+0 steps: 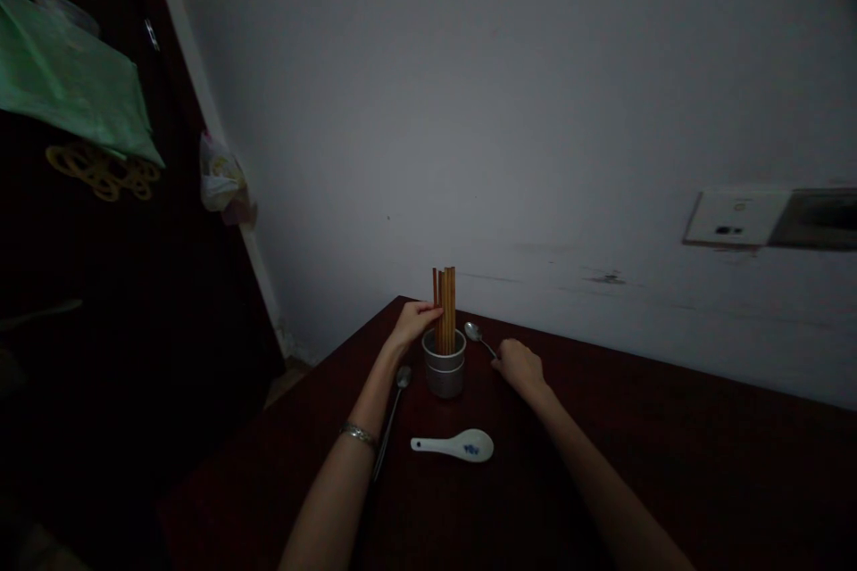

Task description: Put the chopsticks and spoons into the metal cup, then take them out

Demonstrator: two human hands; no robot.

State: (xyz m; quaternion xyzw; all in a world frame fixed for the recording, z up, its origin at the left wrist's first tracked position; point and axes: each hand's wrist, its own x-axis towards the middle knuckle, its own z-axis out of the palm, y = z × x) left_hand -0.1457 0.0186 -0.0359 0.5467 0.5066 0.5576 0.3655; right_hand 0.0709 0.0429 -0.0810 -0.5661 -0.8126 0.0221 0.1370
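Observation:
Several wooden chopsticks point(447, 308) stand upright in a grey cylindrical holder point(445, 375). My left hand point(416, 319) has its fingers closed at the left side of the chopsticks, above the holder's rim. To the right of the holder, my right hand point(520, 364) is closed on the handle of a metal spoon point(473, 332), whose bowl points toward the wall. A second, long-handled metal spoon point(403, 377) lies beside my left forearm. In front of the holder rests a white soup spoon point(461, 445) with a blue mark in its bowl.
The dark red table point(636, 410) meets a grey wall point(469, 107) at the back. A socket plate point(736, 216) sits on the wall at right. At left are a dark door point(194, 303), a hanging green cloth point(73, 80) and a plastic bag point(220, 178).

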